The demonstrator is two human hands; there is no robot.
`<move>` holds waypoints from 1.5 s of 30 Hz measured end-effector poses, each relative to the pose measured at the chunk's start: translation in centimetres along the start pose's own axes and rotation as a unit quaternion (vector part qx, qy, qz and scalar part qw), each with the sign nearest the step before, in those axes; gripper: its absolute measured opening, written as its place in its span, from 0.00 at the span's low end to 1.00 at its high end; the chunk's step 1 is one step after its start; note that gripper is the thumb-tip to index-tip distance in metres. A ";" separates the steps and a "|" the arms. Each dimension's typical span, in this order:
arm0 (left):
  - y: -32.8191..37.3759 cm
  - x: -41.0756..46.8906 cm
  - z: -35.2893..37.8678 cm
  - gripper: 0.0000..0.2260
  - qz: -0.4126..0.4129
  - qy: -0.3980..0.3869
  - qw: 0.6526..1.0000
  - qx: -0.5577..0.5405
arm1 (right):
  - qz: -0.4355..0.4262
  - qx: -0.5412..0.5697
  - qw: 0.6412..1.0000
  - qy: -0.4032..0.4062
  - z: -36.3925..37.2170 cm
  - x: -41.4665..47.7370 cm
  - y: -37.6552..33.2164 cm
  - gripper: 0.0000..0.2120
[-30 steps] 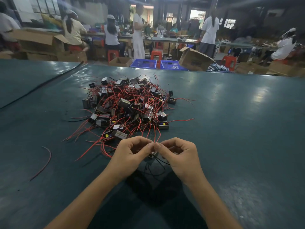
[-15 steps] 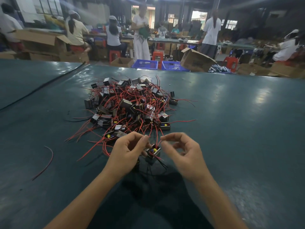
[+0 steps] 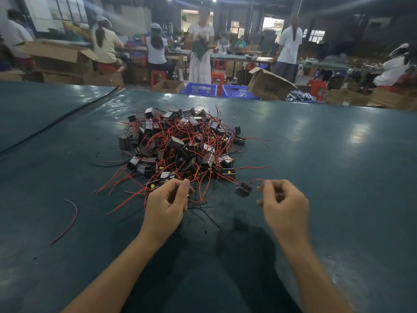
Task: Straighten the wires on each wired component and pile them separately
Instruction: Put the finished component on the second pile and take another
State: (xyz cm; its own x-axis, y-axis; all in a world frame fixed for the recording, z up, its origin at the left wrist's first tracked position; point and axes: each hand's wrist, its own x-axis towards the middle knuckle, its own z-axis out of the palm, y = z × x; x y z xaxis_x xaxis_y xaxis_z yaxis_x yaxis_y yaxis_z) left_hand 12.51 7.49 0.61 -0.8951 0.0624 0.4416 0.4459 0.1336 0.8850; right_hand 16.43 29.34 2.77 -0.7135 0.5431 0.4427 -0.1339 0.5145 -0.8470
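A tangled pile of small black wired components (image 3: 180, 145) with red leads lies on the dark green table (image 3: 327, 177), just beyond both hands. My right hand (image 3: 283, 204) pinches the red wire of one black component (image 3: 243, 190), which hangs a little left of its fingers, above the table. At the pile's near edge my left hand (image 3: 168, 205) is curled, thumb against forefinger. Thin black and red wires (image 3: 200, 205) trail out from under it. What lies in its palm is hidden.
A loose red wire (image 3: 70, 220) lies on the table at the left. A black cable (image 3: 56, 120) runs diagonally across the far left. Beyond the table's far edge stand blue baskets (image 3: 199, 89), cardboard boxes (image 3: 268, 84) and several people at benches.
The hands, together a second ago, have drawn apart. My right hand has moved right, carrying a component by its red wire, while my left hand has stayed at the pile's edge.
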 end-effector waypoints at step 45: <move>1.2 -0.8 1.6 0.13 -0.008 -0.102 0.994 -0.025 | 0.091 0.081 0.972 -0.199 1.3 -3.9 -2.7 0.08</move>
State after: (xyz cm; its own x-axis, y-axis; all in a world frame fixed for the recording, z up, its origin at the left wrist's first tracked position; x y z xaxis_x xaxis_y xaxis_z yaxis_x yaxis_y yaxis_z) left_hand 13.77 9.14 1.08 -0.8822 0.2600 0.3925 0.4263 0.0871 0.9004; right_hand 18.63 24.97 2.97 -0.9407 0.2997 0.1592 -0.0635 0.3054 -0.9501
